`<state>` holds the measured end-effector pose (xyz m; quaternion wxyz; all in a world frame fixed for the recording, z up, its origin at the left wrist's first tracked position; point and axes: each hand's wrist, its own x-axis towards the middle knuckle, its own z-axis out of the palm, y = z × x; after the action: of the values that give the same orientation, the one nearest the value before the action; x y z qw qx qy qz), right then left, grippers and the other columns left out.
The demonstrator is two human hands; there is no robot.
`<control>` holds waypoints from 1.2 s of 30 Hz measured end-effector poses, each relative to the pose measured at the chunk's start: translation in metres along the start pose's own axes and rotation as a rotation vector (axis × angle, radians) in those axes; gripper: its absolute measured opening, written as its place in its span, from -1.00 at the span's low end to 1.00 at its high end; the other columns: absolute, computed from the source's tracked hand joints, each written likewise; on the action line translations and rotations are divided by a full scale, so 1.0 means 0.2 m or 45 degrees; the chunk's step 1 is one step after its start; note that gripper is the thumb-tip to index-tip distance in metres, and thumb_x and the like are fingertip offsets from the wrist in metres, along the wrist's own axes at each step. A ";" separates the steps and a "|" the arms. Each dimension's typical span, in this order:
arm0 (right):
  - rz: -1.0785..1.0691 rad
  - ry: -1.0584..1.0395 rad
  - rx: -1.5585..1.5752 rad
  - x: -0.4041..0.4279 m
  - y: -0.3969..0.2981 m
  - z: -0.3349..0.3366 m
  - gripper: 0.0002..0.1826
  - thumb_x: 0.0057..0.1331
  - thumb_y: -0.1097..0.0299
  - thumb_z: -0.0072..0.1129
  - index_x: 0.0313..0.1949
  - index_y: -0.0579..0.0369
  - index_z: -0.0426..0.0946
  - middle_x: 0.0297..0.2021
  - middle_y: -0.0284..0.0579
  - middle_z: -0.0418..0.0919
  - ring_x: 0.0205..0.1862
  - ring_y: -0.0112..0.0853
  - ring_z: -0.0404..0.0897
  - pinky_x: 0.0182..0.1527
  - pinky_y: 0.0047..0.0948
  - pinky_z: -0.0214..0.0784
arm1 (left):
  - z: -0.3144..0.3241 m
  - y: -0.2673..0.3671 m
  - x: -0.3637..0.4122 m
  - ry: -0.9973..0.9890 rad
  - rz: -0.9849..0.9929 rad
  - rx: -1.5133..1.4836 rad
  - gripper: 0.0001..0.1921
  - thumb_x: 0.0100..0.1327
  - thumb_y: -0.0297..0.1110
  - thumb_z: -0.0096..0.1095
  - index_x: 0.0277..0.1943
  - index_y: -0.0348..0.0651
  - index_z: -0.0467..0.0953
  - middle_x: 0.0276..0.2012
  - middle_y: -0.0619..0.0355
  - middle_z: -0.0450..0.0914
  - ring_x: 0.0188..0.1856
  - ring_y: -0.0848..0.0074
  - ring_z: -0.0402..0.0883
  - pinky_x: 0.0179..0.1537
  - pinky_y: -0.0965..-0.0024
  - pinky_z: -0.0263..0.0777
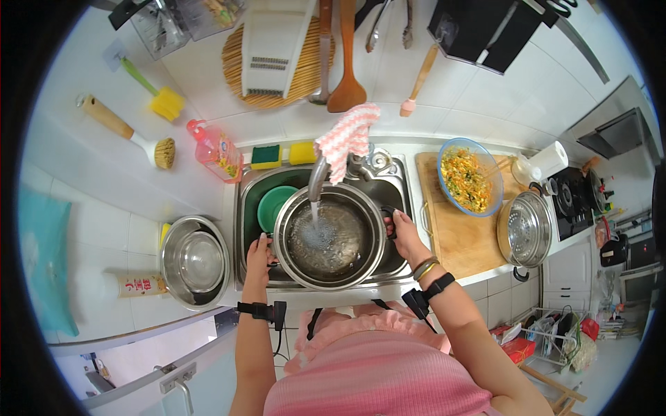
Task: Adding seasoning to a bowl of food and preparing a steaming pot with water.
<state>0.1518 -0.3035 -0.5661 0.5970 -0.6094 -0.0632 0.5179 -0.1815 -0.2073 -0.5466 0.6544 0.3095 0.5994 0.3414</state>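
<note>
A stainless steel pot with two dark side handles is held level over the double-bowl sink. My left hand grips its left handle, and my right hand is closed around the right one. Water runs from the faucet into the pot, bubbling on the left of the water inside. Over the faucet hangs a pink and white striped cloth. Behind the pot's left rim, a green plastic bowl sits in the left sink bowl, partly hidden.
On the right, a wooden cutting board bears a glass bowl of chopped food and a steel steamer pot. Nested metal bowls stand at left. Sponges and a pink pump bottle line the sink's back edge.
</note>
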 end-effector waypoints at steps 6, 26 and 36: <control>-0.015 -0.021 0.006 0.02 0.01 -0.01 -0.77 0.38 0.25 -0.19 -0.18 0.09 0.41 -0.48 -0.32 0.48 -0.55 -0.61 0.28 -0.42 -0.61 0.19 | -0.01 -0.01 0.01 0.005 0.001 -0.034 -0.70 0.30 -0.11 0.01 -0.28 -0.22 0.40 -0.70 0.38 0.15 -0.70 0.72 0.12 -0.62 0.61 0.21; 0.032 0.011 0.036 -0.02 -0.02 0.00 -0.78 0.38 0.23 -0.17 -0.15 0.04 0.40 -0.47 -0.37 0.46 -0.50 -0.61 0.28 -0.37 -0.63 0.18 | 0.00 0.00 -0.01 0.034 0.005 0.032 -0.67 0.29 -0.07 0.01 -0.28 -0.21 0.40 -0.71 0.37 0.18 -0.70 0.72 0.15 -0.60 0.59 0.25; 0.017 -0.022 0.052 0.00 0.01 -0.02 -0.79 0.38 0.24 -0.18 -0.13 0.05 0.38 -0.47 -0.36 0.45 -0.50 -0.61 0.28 -0.39 -0.64 0.18 | 0.00 -0.01 0.00 0.004 0.029 -0.004 -0.67 0.30 -0.08 -0.02 -0.29 -0.22 0.40 -0.72 0.38 0.17 -0.70 0.72 0.14 -0.61 0.59 0.22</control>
<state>0.1541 -0.3076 -0.5685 0.6052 -0.5929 -0.0536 0.5285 -0.1818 -0.2093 -0.5486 0.6501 0.3148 0.5964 0.3502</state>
